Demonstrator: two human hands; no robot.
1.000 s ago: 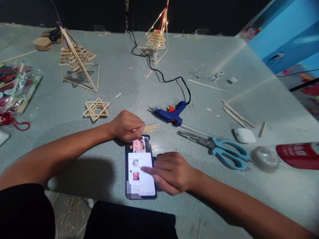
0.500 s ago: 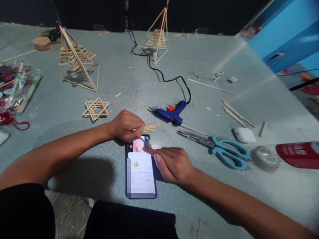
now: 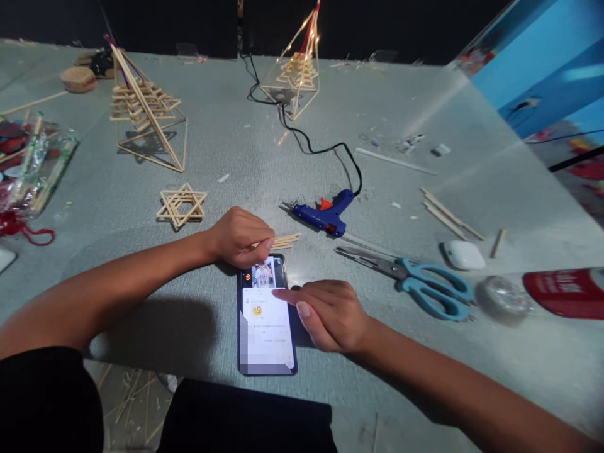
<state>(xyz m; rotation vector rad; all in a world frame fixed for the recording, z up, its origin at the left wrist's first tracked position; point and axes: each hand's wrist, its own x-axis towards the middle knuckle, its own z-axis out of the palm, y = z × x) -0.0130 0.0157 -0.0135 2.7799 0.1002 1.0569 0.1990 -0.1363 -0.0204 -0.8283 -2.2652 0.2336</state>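
Observation:
A smartphone (image 3: 267, 327) lies face up on the table before me, its screen lit with a picture and a page of text, part of it blocked out. My right hand (image 3: 328, 314) holds nothing; its index finger stretches over the screen just below the picture. Above the phone's top edge rests my left hand (image 3: 243, 238), curled closed. Thin wooden sticks (image 3: 286, 241) poke out beside its thumb, and whether the fingers grip them is hidden. To the left of that hand lies a star made of sticks (image 3: 182, 206).
A blue glue gun (image 3: 321, 217) with a black cord and blue-handled scissors (image 3: 434, 289) lie to the right. Two stick pyramids (image 3: 146, 113) stand farther back. A white case (image 3: 463, 255), a clear tape roll (image 3: 503, 296) and a red-labelled item (image 3: 561, 294) are at right.
Small lights now glow on the rear stick pyramid. The picture on the phone has changed. My right index finger has shifted slightly down the screen; my left hand stays put.

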